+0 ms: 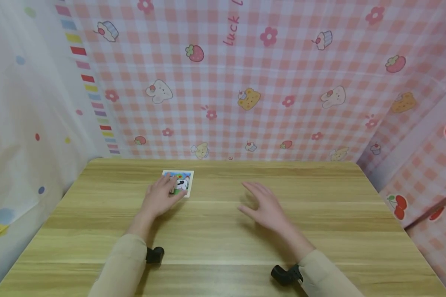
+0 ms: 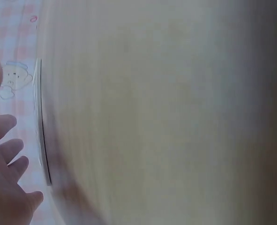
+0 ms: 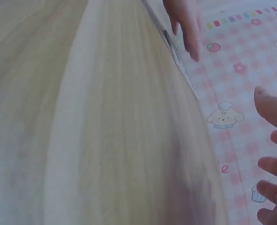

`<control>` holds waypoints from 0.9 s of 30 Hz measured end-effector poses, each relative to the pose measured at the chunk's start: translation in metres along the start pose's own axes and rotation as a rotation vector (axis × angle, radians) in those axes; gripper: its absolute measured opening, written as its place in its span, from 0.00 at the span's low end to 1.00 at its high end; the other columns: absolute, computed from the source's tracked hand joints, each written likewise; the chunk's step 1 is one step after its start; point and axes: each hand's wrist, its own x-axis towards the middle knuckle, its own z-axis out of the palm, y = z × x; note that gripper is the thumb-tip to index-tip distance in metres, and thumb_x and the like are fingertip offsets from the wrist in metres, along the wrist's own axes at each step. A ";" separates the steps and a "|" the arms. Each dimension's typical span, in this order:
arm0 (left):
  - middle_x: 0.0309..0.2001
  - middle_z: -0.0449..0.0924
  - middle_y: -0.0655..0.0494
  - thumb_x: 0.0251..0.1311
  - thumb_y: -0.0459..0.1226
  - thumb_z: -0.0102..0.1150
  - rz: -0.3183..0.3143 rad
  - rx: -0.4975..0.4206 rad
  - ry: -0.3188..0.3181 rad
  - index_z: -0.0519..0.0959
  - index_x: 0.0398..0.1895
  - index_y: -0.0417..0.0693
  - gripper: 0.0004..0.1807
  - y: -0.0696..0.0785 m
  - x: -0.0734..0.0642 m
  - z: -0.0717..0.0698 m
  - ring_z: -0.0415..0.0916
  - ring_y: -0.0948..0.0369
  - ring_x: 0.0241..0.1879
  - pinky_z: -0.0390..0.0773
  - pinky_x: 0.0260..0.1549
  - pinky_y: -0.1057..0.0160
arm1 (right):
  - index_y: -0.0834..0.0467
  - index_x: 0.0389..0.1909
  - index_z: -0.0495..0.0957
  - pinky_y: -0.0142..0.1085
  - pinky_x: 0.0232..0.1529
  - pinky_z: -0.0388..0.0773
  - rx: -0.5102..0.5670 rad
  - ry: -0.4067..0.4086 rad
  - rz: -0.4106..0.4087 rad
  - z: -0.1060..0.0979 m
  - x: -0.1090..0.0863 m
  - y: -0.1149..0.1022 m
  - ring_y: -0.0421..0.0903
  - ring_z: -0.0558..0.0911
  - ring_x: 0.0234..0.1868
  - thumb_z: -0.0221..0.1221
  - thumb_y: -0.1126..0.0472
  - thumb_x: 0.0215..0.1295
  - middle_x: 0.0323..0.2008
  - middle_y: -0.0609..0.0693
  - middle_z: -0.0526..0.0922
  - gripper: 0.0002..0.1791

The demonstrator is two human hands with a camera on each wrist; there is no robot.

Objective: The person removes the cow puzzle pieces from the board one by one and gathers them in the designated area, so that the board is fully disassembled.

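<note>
A small square picture card (image 1: 182, 180) with a colourful cartoon print lies flat on the wooden table (image 1: 223, 231), left of centre towards the back. My left hand (image 1: 162, 195) rests on its near left part with the fingers laid straight over it. In the left wrist view the left hand (image 2: 7, 173) shows at the left edge with fingers spread, beside the thin edge of the card (image 2: 42, 136). My right hand (image 1: 264, 205) hovers open just above the table to the right of the card, fingers spread, holding nothing. The right wrist view shows its fingertips (image 3: 272, 159).
Pink checked cloth (image 1: 267, 82) with cartoon prints walls in the back and right of the table; a white dotted cloth (image 1: 26, 123) closes the left. Small black camera mounts (image 1: 284, 275) sit at both wrists.
</note>
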 end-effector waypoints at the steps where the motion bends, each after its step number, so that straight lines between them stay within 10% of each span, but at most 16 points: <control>1: 0.79 0.52 0.33 0.74 0.57 0.52 -0.005 -0.006 -0.001 0.63 0.77 0.36 0.41 0.000 0.001 0.000 0.46 0.35 0.79 0.44 0.71 0.25 | 0.62 0.74 0.68 0.64 0.74 0.56 0.001 0.001 0.003 0.000 0.002 -0.001 0.65 0.66 0.74 0.71 0.53 0.65 0.72 0.63 0.71 0.40; 16: 0.75 0.57 0.26 0.72 0.42 0.60 0.101 -0.019 -0.006 0.69 0.70 0.28 0.32 -0.011 0.001 0.006 0.50 0.31 0.76 0.52 0.74 0.35 | 0.67 0.69 0.72 0.59 0.74 0.60 -0.007 -0.008 -0.062 0.000 0.029 -0.008 0.64 0.72 0.69 0.71 0.56 0.64 0.67 0.64 0.76 0.36; 27: 0.74 0.58 0.26 0.72 0.37 0.59 0.136 -0.054 -0.043 0.71 0.69 0.28 0.28 0.011 -0.011 0.012 0.49 0.30 0.76 0.52 0.74 0.36 | 0.64 0.69 0.73 0.60 0.73 0.61 -0.038 -0.056 -0.100 -0.013 0.047 -0.009 0.63 0.72 0.69 0.70 0.55 0.66 0.67 0.62 0.77 0.34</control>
